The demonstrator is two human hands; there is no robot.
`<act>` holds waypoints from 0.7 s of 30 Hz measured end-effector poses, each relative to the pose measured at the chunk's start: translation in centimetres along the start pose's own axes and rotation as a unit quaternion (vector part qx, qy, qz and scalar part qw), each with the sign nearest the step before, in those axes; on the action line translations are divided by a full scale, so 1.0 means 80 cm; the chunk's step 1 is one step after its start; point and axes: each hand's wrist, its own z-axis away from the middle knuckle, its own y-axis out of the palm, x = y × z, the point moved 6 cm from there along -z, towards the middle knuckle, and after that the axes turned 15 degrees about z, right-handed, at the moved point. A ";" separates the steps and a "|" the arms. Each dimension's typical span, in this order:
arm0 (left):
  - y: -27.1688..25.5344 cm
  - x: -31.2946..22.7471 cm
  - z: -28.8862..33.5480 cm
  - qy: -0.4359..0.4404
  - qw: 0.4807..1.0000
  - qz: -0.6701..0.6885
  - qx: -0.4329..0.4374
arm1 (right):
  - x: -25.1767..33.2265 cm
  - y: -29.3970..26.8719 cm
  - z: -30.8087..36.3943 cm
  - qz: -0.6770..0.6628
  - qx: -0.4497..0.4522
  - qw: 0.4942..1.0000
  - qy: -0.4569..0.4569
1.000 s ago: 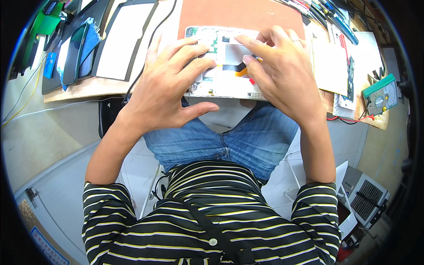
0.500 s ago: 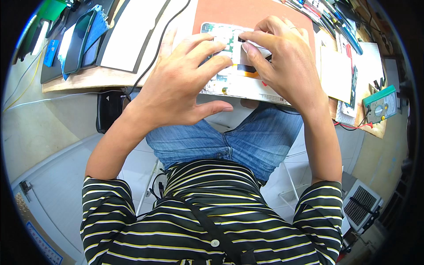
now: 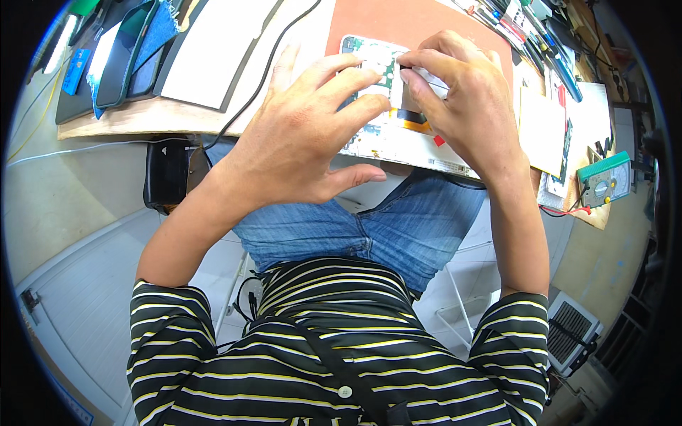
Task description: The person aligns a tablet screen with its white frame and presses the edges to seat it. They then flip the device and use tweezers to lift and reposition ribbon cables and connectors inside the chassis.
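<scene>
The device (image 3: 419, 147), an opened flat thing with its circuit board (image 3: 368, 51) bared, lies on the bench (image 3: 128, 126) in front of the person, its far part on the brown mat (image 3: 426, 21). Its near edge comes to the front of the bench, above the lap, which probably lets both hands reach it with the elbows bent.

The hands are apart from each other. The left hand (image 3: 302, 128) is spread, thumb well away from the fingers, its fingertips at the device's left part; this looks like a light steadying pose, though whether they press cannot be told. The right hand (image 3: 465, 99) has thumb and forefinger near together at a small dark part by the middle, a pose suited to fine handling; whether they grip it cannot be told. Just below them the orange and black ribbon (image 3: 412, 118) and the red tab (image 3: 439, 140) lie uncovered.

Tools (image 3: 529, 35) lie at the far right and the meter (image 3: 604, 181) leans at the right edge, seemingly kept within reach. The phone (image 3: 124, 64) and white sheet (image 3: 220, 50) sit to the left, clear of the device.
</scene>
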 end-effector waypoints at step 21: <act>-0.002 -0.009 -0.024 0.002 0.998 -0.050 -0.039 | -0.092 -0.002 -0.036 -0.072 0.020 0.995 0.066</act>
